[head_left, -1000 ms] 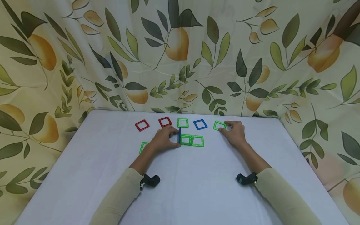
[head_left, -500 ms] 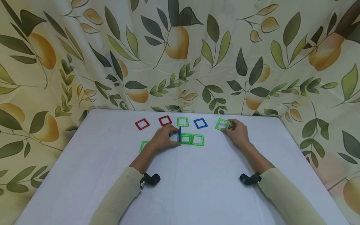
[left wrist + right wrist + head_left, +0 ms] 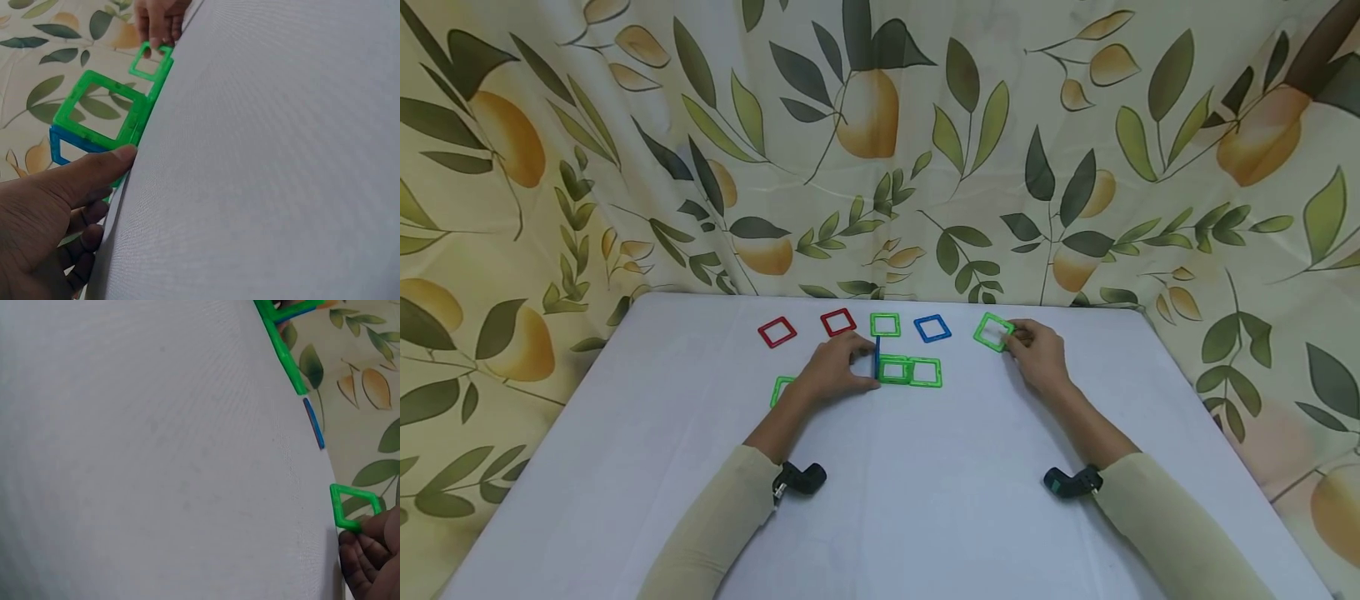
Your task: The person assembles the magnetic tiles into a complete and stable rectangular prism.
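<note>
My left hand [image 3: 835, 367] grips an upright blue magnetic tile [image 3: 877, 358] between thumb and fingers, at the left end of the joined green tiles [image 3: 926, 372]. In the left wrist view, an upright green tile [image 3: 87, 132] stands next to the blue one [image 3: 55, 147], and the thumb touches its lower corner. Off to the right, my right hand [image 3: 1041, 354] pinches a green square tile [image 3: 987, 342] by its edge. The right wrist view shows this open-framed tile [image 3: 335, 506] held tilted up at the fingertips.
Along the far side of the white table [image 3: 880, 500] lie two red tiles [image 3: 777, 320], a green tile [image 3: 885, 315] and a blue tile [image 3: 932, 317]. Another green tile [image 3: 781, 380] is partly hidden behind the left forearm. A patterned curtain [image 3: 880, 208] hangs behind the table.
My right hand has drawn the green tile slightly to the right and turned it, tilting it up from the tabletop. The left hand keeps its grip on the blue tile in place.
</note>
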`<state>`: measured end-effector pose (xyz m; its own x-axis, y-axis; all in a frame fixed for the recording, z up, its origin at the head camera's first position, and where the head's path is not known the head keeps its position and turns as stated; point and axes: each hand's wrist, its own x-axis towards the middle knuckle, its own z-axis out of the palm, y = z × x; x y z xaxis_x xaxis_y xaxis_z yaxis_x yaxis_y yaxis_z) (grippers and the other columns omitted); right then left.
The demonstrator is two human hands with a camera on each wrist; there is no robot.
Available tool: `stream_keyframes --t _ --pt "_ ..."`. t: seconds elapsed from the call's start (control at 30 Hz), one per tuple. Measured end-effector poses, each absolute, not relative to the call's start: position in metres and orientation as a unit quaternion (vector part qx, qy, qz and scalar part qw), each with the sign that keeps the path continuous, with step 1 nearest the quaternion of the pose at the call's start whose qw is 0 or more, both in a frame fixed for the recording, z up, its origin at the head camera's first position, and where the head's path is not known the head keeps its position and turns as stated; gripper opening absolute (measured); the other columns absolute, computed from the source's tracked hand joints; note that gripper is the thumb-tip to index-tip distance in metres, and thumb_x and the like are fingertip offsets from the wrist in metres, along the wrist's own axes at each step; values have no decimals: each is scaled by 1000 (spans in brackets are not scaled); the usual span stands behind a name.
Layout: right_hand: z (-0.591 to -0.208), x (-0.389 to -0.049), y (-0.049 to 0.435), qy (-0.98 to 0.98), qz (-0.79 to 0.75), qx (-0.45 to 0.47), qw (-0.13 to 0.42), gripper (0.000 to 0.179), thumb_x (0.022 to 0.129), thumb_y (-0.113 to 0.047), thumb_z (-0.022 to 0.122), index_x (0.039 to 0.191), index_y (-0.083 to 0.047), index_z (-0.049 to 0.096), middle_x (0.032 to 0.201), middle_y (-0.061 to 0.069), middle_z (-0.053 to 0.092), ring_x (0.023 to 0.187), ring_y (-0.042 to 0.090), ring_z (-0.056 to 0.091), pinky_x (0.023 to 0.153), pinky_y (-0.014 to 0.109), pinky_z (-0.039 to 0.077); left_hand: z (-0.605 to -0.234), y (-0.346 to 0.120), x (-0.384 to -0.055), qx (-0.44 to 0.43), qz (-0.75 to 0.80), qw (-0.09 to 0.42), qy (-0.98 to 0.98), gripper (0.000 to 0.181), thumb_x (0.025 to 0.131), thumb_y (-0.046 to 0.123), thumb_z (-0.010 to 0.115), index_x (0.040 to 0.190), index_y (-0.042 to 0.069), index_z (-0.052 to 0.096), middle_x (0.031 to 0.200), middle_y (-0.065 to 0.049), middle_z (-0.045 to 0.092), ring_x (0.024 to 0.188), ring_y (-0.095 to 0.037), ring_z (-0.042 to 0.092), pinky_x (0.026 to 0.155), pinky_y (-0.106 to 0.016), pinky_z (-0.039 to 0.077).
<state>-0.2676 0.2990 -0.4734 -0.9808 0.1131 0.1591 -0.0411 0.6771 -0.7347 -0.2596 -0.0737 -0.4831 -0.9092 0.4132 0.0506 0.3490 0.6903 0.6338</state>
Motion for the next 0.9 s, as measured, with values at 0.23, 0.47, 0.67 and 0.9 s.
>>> stream_keyframes --t 0.23,0.47,0.67,0.9 --pt "-473 -266 297 -900 424 -35 93 28 102 -9 69 125 8 66 108 19 68 98 27 64 69 13 48 -481 -74 -259 208 340 53 916 63 82 28 92 138 13 67 129 0 64 112 -19 57 97 -39 50" --pt "-471 -265 295 -897 428 -24 106 25 100 -7 70 120 7 67 107 20 69 95 24 64 69 12 48 -482 -74 -260 214 340 41 915 62 82 30 92 137 14 68 128 1 64 109 -17 57 96 -37 50" --pt "-471 -263 294 -888 445 -19 113 23 100 -4 70 119 8 67 108 23 70 94 24 65 69 13 50 -482 -75 -260 214 343 43 913 61 82 30 92 136 13 68 127 1 65 107 -18 57 94 -38 50" --pt "-470 -260 292 -883 454 -2 122 21 99 -3 70 117 8 68 107 23 71 88 14 65 70 13 52 -481 -75 -259 211 344 49 914 61 82 30 92 136 13 68 126 1 65 106 -19 57 91 -35 51"
